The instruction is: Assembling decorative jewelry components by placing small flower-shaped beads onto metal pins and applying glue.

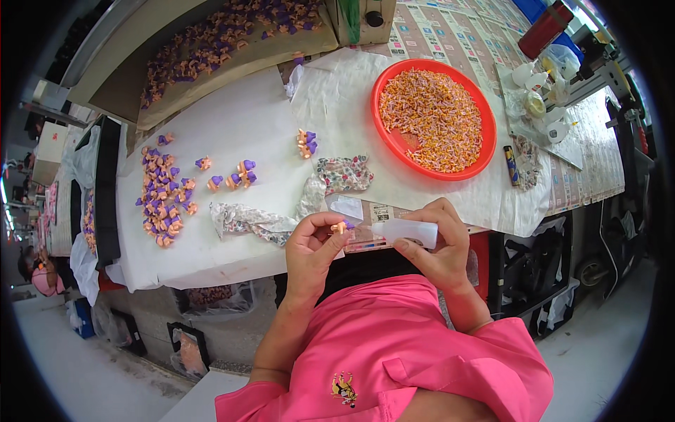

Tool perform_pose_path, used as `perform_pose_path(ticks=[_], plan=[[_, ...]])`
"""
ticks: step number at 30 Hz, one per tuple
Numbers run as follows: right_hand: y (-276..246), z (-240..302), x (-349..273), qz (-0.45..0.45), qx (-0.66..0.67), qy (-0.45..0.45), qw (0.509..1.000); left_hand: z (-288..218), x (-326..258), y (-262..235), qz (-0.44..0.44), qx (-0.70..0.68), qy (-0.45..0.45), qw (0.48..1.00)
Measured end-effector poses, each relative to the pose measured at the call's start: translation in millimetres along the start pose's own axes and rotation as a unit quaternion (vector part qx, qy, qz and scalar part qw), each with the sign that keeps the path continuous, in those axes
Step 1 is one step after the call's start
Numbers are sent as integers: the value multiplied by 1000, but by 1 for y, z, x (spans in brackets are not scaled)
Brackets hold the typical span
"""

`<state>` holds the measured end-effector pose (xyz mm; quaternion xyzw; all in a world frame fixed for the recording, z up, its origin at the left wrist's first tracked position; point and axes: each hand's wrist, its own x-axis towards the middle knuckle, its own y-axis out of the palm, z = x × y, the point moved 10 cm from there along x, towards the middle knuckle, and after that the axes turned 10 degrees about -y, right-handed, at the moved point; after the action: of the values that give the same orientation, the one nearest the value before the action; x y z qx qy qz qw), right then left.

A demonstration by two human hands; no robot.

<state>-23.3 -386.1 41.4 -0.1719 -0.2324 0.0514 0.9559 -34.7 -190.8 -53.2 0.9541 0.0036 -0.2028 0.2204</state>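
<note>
Pinched between the fingertips of my left hand [309, 250] is a small peach-coloured figure piece with a purple top [342, 226]. My right hand [448, 250] grips a white squeeze bottle [413, 231] lying sideways, its tip pointing left at the piece. Whether tip and piece touch is too small to tell. Just beyond my hands a floral cloth [344, 174] lies crumpled, and a second floral cloth strip [254, 219] is to the left. Similar peach and purple pieces form a pile [163, 197] on the white-covered table [239, 133], with several loose ones [239, 176] nearer the middle.
A round red tray [375, 116] full of tiny pink and orange parts stands right of centre. Many more pieces lie in a bin [232, 42] at the far left. A marker-like tube [511, 166], white bottles [557, 131] and a red flask [546, 29] are at the right.
</note>
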Motion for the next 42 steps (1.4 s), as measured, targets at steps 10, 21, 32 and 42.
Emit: perform_pose_path(ticks=[10,21,32,42], plan=[[1,-8,-1,5,10,34,999,2,1,0,1,8,-3,1000],[-2,-32,0,-44,17,47,998,3,0,5,12,-10,-28,999],[6,-45,22,-21,-133,5,991,14,-4,19,-2,-38,-53,998],[-46,-31,54,-87,-253,-87,960,11,-6,19,-7,-36,-50,998]])
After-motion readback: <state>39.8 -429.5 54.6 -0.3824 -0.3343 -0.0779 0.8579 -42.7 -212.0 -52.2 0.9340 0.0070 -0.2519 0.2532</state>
